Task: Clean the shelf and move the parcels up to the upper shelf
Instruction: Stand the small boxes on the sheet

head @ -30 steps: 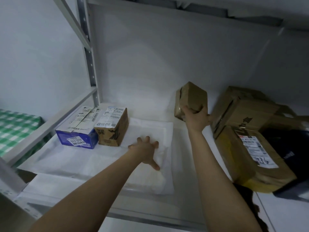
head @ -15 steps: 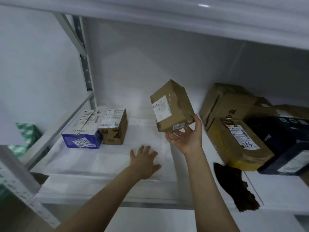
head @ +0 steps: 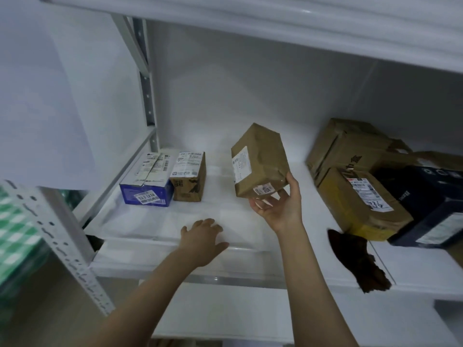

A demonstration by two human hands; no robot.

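My right hand (head: 279, 205) holds a small brown parcel (head: 259, 160) from below, tilted and lifted above the white shelf (head: 175, 266). My left hand (head: 203, 236) lies flat, fingers spread, on the white sheet (head: 155, 221) covering the shelf near its front edge. A blue box (head: 147, 184) and a small brown box (head: 189, 176) stand side by side at the shelf's left. At the right a stack of brown parcels (head: 350, 151), a yellowish parcel marked 336 (head: 360, 204) and a dark navy box (head: 431, 204) crowd together. The upper shelf (head: 275, 23) runs overhead.
A dark brown rag-like thing (head: 358, 261) lies on the shelf front at the right. A perforated metal upright (head: 62, 241) stands at the left front, another (head: 146, 96) at the back. Green checked cloth (head: 15, 231) shows at far left.
My right hand lifted the small brown parcel from beside the right stack and carried it left and toward me, turning its label into view. My left hand slid back toward the shelf's front edge.
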